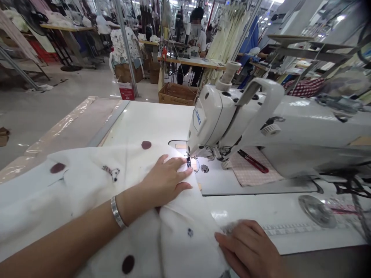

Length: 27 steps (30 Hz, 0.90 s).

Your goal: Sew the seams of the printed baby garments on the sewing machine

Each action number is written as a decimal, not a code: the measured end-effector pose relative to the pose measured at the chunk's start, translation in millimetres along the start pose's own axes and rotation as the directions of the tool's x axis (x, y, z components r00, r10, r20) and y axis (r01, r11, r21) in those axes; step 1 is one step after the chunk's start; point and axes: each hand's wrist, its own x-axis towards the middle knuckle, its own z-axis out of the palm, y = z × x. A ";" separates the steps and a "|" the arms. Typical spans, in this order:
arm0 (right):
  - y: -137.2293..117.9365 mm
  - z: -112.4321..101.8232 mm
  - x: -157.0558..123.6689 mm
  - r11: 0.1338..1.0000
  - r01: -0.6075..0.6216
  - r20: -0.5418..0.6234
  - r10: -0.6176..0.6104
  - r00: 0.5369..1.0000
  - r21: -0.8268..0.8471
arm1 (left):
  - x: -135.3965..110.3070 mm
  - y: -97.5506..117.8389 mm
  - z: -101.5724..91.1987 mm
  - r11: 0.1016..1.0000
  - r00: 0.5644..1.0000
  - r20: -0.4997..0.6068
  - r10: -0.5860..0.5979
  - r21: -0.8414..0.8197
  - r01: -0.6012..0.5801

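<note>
White fabric (pixel 87 185) with dark red dots and small printed figures lies spread over the sewing table. My left hand (pixel 165 179) rests flat on it, fingers stretched toward the needle and presser foot (pixel 189 161) of the white sewing machine (pixel 232 116). A silver bracelet is on that wrist. My right hand (pixel 246 251) sits at the near edge of the table, fingers curled and pinching the fabric's edge.
A red-handled thread snipper (pixel 253 161) lies on a checked cloth under the machine arm. A white table top (pixel 150 119) extends behind the fabric. Further back, a person sits at another workstation (pixel 197 34), with cardboard boxes (pixel 177 94) and hanging garments around.
</note>
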 end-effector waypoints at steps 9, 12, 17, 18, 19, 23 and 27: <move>-0.6 -6.0 6.3 1.000 0.020 0.041 -0.020 0.999 -0.010 | -32.7 40.6 -8.3 0.994 0.999 -0.036 0.034 -0.107 -0.038; 2.2 -6.8 6.4 0.999 0.042 0.071 -0.041 0.997 -0.009 | -33.9 42.3 -3.7 0.994 0.999 -0.006 -0.035 -0.104 0.034; 7.0 -19.1 9.7 0.993 0.111 0.115 -0.106 0.988 -0.038 | -38.3 40.4 3.2 0.995 0.987 -0.139 -0.075 -0.083 0.063; 7.8 -20.8 12.2 0.988 0.144 0.120 -0.137 0.983 -0.052 | -38.0 36.6 3.6 0.994 0.990 -0.134 -0.054 -0.097 0.041; 8.6 -21.3 15.5 0.980 0.187 0.127 -0.179 0.976 -0.059 | -36.6 31.0 3.4 0.993 0.993 -0.115 -0.030 -0.115 0.017; 13.4 -7.4 33.9 0.958 0.283 0.119 -0.277 0.953 -0.035 | -18.9 -6.9 -2.0 0.985 0.992 -0.095 0.080 -0.146 -0.093; 22.1 14.9 59.5 0.963 0.268 0.071 -0.266 0.961 -0.013 | 8.6 -49.9 -9.6 0.972 0.976 -0.080 0.205 -0.103 -0.212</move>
